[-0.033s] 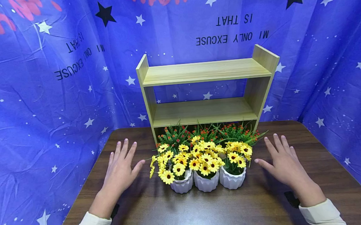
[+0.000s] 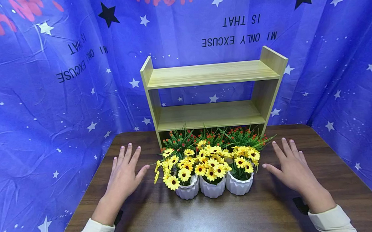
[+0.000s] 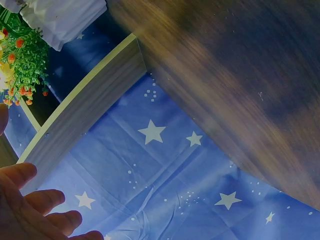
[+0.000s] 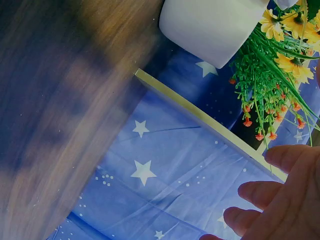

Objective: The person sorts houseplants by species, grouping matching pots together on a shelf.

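Three white ribbed pots with yellow daisy-like flowers stand in a row on the table: a left pot (image 2: 187, 189), a middle pot (image 2: 213, 187) and a right pot (image 2: 240, 184). Behind them are green plants with small red-orange flowers (image 2: 178, 141), their pots mostly hidden. My left hand (image 2: 125, 175) is spread to the left of the row, holding nothing, its thumb near the yellow blooms. To the right, my right hand (image 2: 291, 167) is spread likewise, apart from the pots. Both wrist views show the fingers extended, with the red-orange flowers (image 4: 270, 112) beyond.
A light wooden shelf (image 2: 212, 74) with two visible boards stands at the back of the brown table (image 2: 201, 224), its lower part behind the plants. Blue cloth (image 2: 179, 29) with stars and lettering hangs behind and on both sides.
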### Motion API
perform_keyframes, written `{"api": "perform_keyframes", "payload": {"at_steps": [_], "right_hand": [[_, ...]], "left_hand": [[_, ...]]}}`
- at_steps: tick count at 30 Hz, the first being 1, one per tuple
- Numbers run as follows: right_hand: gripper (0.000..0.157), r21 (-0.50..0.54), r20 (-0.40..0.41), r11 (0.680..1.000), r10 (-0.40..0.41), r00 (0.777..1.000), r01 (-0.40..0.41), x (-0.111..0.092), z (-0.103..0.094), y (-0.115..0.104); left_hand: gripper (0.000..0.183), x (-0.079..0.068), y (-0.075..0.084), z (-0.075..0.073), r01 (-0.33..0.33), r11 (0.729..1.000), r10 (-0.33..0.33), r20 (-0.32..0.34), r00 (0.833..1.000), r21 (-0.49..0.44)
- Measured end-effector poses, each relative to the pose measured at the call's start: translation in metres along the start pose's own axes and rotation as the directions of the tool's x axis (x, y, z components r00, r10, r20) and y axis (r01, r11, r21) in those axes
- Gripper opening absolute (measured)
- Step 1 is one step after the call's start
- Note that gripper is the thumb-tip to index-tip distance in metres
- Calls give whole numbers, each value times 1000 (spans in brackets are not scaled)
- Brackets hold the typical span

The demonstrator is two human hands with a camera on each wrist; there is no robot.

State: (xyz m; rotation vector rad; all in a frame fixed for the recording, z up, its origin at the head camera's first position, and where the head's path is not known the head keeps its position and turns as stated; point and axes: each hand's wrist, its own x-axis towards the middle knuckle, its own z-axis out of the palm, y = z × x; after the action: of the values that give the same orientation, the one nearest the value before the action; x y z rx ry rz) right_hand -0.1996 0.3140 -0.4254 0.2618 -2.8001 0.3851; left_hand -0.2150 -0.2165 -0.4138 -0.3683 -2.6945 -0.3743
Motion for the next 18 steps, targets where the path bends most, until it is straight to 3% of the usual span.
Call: {"api": "perform_keyframes", "payload": {"at_steps": [18], "right_hand": [[91, -14, 2, 1000, 4, 1000, -4, -3, -2, 0]], "left_hand": [[72, 0, 1, 0, -10, 1000, 9, -11, 1000, -20]]}}
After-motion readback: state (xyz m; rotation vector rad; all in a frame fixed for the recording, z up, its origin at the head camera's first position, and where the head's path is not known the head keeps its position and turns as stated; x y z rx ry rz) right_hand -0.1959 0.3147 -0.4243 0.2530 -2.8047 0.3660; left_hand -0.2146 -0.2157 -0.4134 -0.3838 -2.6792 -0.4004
